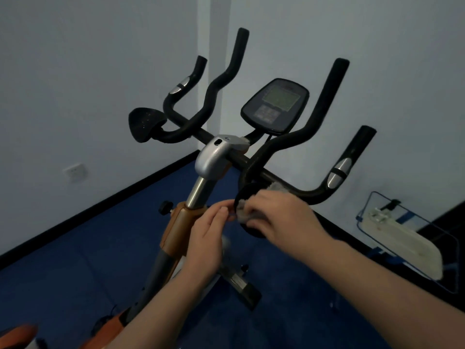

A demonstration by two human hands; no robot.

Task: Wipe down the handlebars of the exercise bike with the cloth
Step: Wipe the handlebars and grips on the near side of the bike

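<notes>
The exercise bike's handlebars (281,144) are matte black, foam-covered tubes that bend in S-curves and rise to rounded tips, with smooth silver pulse plates (338,172) set into the outer grips. A cast silver clamp (216,154) joins them to a polished steel post (198,192), which slides into an orange-tan collar (181,222). An oval black console (275,105) with a dull grey-green screen sits above the crossbar. On the left side, a black padded elbow rest (146,123), rounded and slightly speckled, sticks out.

The cloth (245,212) is pale grey and fluffy, bunched against the round black pad on the right side of the bars. The right hand (284,217) lies over it, fingers curled and pressing the cloth to the pad. The left hand (208,238) is half closed, its fingertips pinching at the cloth's near edge.

The floor (75,260) is deep blue with a black skirting. At the right, a blue wire frame (364,210) carries a flat off-white mop pad (402,243).
</notes>
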